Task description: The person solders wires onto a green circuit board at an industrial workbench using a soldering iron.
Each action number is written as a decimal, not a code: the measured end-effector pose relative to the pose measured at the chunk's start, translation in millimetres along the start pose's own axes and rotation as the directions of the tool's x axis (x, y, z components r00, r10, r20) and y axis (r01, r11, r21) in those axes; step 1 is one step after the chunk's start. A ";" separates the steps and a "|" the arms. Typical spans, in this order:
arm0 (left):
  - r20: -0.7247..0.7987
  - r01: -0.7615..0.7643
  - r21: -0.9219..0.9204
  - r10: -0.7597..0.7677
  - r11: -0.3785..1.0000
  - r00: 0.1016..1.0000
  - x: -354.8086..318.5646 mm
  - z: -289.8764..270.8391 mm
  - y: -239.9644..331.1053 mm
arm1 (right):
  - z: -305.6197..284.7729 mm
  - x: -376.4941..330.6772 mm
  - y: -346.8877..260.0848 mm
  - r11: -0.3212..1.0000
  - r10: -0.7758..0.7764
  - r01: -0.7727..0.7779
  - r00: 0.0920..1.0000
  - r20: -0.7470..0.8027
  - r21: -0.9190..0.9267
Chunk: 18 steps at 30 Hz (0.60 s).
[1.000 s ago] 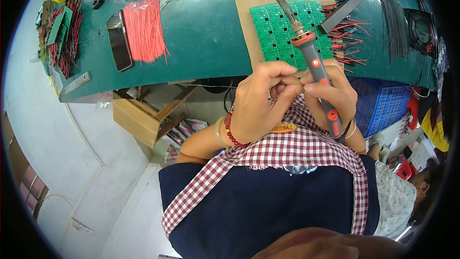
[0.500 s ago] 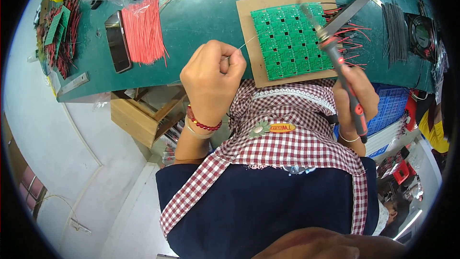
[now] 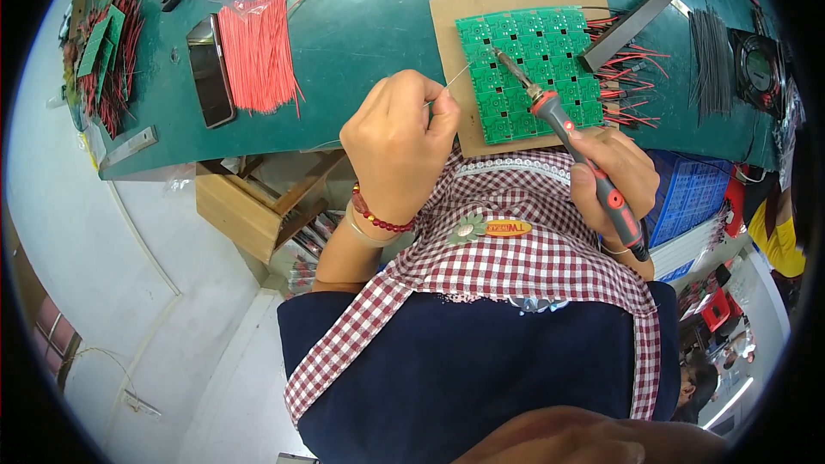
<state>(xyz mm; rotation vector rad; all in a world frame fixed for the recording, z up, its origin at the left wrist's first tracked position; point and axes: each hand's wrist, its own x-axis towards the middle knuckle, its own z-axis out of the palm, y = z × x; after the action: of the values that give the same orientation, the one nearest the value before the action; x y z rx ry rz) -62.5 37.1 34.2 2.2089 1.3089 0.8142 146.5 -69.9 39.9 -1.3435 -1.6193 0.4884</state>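
Observation:
My left hand point(image 3: 397, 139) is closed in a pinch, and a thin solder wire point(image 3: 458, 76) sticks out from its fingers toward the left edge of a green circuit board panel point(image 3: 513, 110). Wrapped round the grey and red handle of a soldering iron point(image 3: 559, 118) is my right hand point(image 3: 620, 174). The iron's tip is over the upper left part of the panel; whether it touches cannot be told. Under the panel lies a brown cardboard sheet point(image 3: 445, 15). Red and black wires point(image 3: 632, 69) reach out from the panel's right side, with a dark bar point(image 3: 634, 21) across them.
Left of the panel, a bundle of red wires point(image 3: 262, 56) lies beside a phone point(image 3: 209, 77) on the green table point(image 3: 361, 26). Black wires point(image 3: 710, 64) and a round black device point(image 3: 756, 69) are at the right. Below the table's edge are a wooden drawer point(image 3: 236, 210) and a blue crate point(image 3: 687, 198).
The soldering iron has moved left and its tip has come over the panel's upper left part. My left hand has shifted slightly right, bringing the solder wire closer to the iron's tip.

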 end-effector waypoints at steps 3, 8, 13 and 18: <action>0.002 -0.005 0.012 0.005 1.000 1.000 0.7 1.4 0.9 | 0.0 0.0 -1.4 0.999 0.014 -0.012 0.999 0.042 -0.036; 0.008 -0.032 0.028 0.032 0.999 0.999 0.5 3.7 2.4 | 3.6 -2.7 -5.4 0.996 -0.032 0.033 0.999 0.011 -0.082; 0.012 -0.043 0.055 0.043 0.998 0.999 -2.1 5.8 2.0 | 4.0 -5.7 -9.0 0.993 -0.043 0.047 0.998 0.035 -0.106; 0.022 -0.040 0.049 0.039 0.998 0.999 -6.3 7.9 4.0 | 1.5 -9.1 -14.9 0.993 -0.030 0.039 0.997 0.075 -0.113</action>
<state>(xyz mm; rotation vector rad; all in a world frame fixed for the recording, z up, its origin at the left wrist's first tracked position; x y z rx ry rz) -57.0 29.0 29.3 2.2826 1.2928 0.7790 136.8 -82.6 47.1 -1.3933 -1.7507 0.4343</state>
